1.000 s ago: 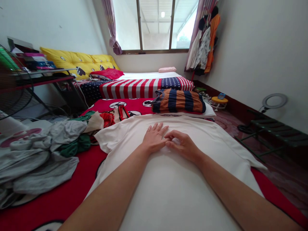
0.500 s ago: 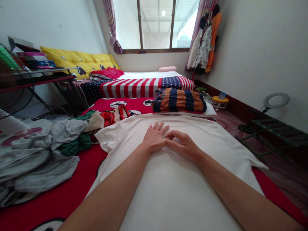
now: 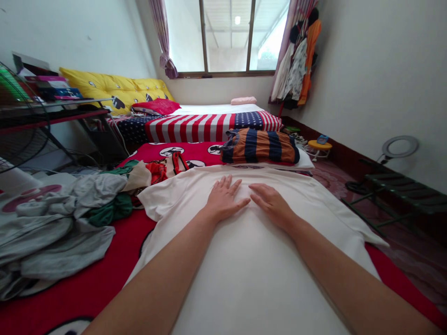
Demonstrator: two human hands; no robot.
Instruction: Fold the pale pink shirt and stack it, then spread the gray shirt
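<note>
A white T-shirt (image 3: 258,270) lies spread out on a red patterned blanket (image 3: 129,253), its sleeves reaching to both sides. On its upper middle part rests my left hand (image 3: 225,197), palm down with the fingers stretched and slightly spread. Just to the right, my right hand (image 3: 270,202) lies on the same cloth, fingers extended and thumb apart from them. The two hands are close together, with a narrow gap between the thumbs. Neither one holds anything.
A stack of folded clothes with an orange and navy striped garment (image 3: 261,146) sits beyond the shirt's collar. Loose grey clothes (image 3: 70,223) are heaped at left. To the right stand a dark green rack (image 3: 408,190), a ring light (image 3: 401,146) and a yellow stool (image 3: 319,145).
My right hand has moved slightly right, away from my left hand, and its curled fingers have straightened. My left thumb now points further out to the right.
</note>
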